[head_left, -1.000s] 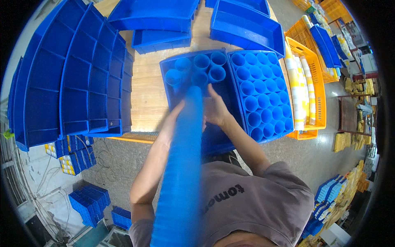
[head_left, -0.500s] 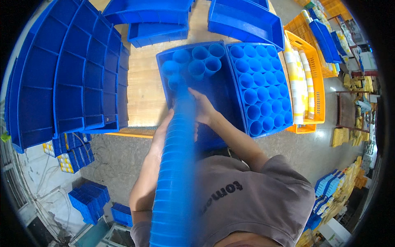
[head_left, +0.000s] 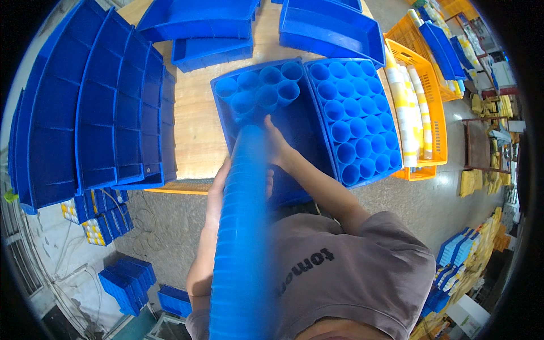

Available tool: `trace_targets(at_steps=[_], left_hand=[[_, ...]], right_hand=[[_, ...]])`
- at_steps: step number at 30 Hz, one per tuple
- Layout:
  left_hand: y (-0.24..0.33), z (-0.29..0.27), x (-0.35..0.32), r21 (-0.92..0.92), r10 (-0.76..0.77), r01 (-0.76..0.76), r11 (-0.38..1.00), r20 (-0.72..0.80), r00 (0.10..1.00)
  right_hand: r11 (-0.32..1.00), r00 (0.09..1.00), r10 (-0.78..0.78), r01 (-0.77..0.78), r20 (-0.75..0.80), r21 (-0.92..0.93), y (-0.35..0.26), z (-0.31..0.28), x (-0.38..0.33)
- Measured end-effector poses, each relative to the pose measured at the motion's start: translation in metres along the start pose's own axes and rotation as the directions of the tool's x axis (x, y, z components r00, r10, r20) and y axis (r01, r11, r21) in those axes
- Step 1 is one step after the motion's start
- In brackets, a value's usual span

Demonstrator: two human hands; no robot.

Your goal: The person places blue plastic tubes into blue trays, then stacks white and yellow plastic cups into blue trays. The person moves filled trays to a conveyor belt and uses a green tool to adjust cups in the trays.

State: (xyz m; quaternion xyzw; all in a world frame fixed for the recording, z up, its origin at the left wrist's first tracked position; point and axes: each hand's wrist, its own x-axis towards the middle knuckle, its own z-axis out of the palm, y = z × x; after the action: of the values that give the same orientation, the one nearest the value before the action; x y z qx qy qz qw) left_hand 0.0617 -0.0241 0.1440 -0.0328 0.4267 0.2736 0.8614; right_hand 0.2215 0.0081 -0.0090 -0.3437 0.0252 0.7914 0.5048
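A long stack of nested blue plastic cups (head_left: 239,238) runs from near my chest toward a blue tray, and both hands grip it. My left hand (head_left: 219,184) wraps the stack's left side, partly hidden by it. Near the far end, my right hand (head_left: 276,146) holds the right side, thumb pointing away from me. That end hangs over the partly filled blue tray (head_left: 309,139). Inside, several loose cups (head_left: 270,76) stand mouth up in rows along the far side. Motion blurs the stack's right edge.
A second blue tray (head_left: 368,179), packed with upright blue cups, adjoins on the right. Stacked blue bins (head_left: 51,107) rise at the left, with more blue bins (head_left: 331,28) at the back. A yellow crate (head_left: 433,113) holding white-and-yellow rolls stands beyond the filled tray.
The stack's far end has drawn slightly nearer to me, and a cup behind it in the second row now shows more plainly. Both hands keep their grip.
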Motion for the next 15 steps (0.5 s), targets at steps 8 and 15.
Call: trace_targets(at_steps=[8, 15], left_hand=[[-0.011, -0.065, 0.075, -0.229, -0.195, 0.229, 0.946, 0.160, 0.968], [0.010, -0.106, 0.151, -0.163, -0.073, 0.111, 0.980, 0.224, 0.972]], right_hand=[[0.380, 0.909, -0.408, 0.258, 0.090, -0.888, -0.022, -0.048, 0.028], [-0.435, 0.613, -0.703, 0.029, 0.360, -0.900, -0.048, -0.069, 0.033]])
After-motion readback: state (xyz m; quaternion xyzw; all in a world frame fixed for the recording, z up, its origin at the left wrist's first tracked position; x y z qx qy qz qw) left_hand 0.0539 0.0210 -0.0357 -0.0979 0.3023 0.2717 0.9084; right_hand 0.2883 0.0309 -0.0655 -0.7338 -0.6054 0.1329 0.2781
